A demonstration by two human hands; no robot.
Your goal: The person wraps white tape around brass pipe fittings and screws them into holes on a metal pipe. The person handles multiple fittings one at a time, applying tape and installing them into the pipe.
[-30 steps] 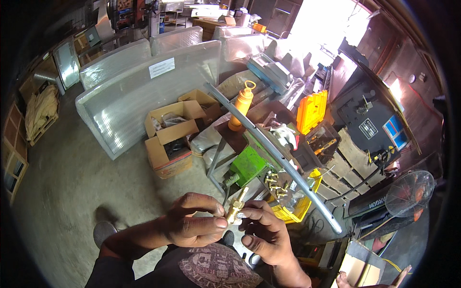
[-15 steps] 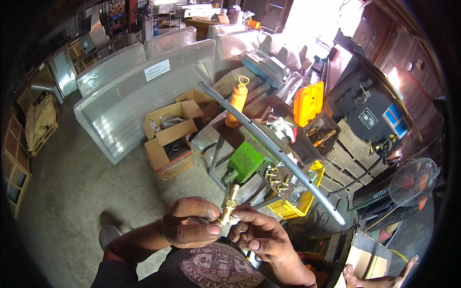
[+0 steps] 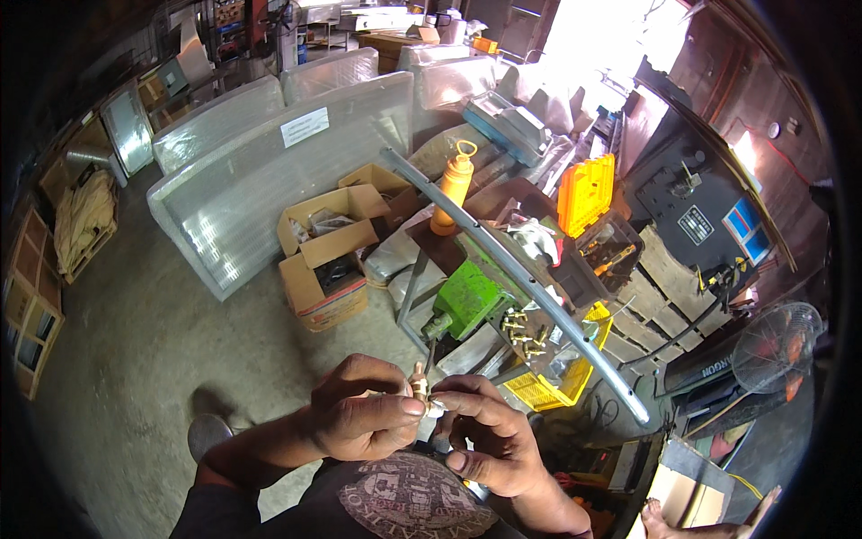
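Pinching the small brass fitting [image 3: 418, 384] nearly upright, your left hand [image 3: 368, 415] meets your right hand [image 3: 492, 436] in front of your shirt [image 3: 404, 499]. Your right fingertips are at the white material [image 3: 435, 409] by the fitting's lower end; whether they grip it, I cannot tell. Your work on this piece looks partway along, with both hands occupied there. Beyond, loose brass fittings [image 3: 523, 334] lie beside the green machine [image 3: 470, 301], too small to judge whether they are finished. A yellow crate [image 3: 564, 395] stands near them.
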